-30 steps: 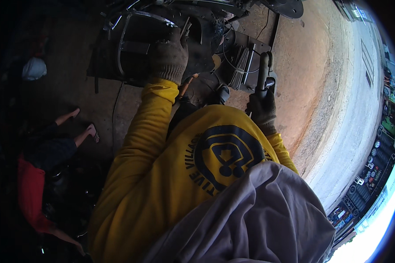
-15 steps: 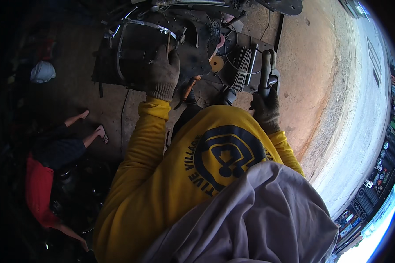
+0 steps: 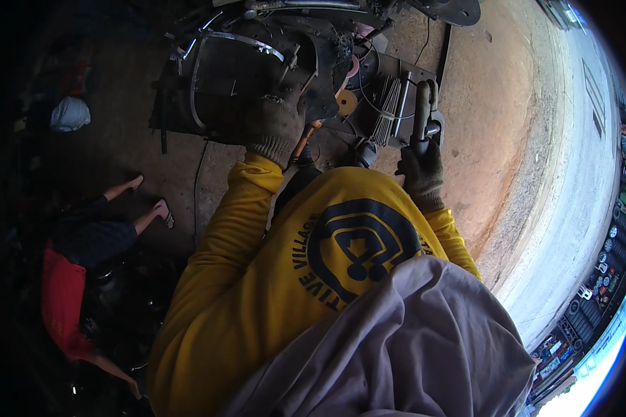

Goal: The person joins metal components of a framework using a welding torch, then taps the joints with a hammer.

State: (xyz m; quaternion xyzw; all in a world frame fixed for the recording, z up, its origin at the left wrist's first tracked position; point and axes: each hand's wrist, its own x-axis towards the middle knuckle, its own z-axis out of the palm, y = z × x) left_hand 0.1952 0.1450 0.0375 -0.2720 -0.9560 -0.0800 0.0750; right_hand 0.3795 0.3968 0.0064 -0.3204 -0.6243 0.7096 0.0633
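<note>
My left hand [image 3: 278, 124], in a dark work glove, is closed over the dark metal workbench [image 3: 215, 104]. A thin rod [image 3: 309, 81] sticks out from its fingers, tilted to the right. Left of this hand lies a curved, shiny metal strip [image 3: 196, 83]. My right hand [image 3: 422, 170], also gloved, is wrapped round the lower end of a thick bent metal bar [image 3: 421, 111] at the bench's right edge. Its fingertips are partly hidden.
A bundle of thin grey rods [image 3: 385, 111], a tan disc [image 3: 346, 103] and an orange-handled tool [image 3: 303, 142] lie between my hands. To the left, a person in a red shirt [image 3: 62, 299] is low on the floor. A paved road [image 3: 570, 174] runs along the right.
My left hand has shifted right and slightly down across the bench. The thin rod has gone from nearly upright to slanting right. My right hand has stayed put.
</note>
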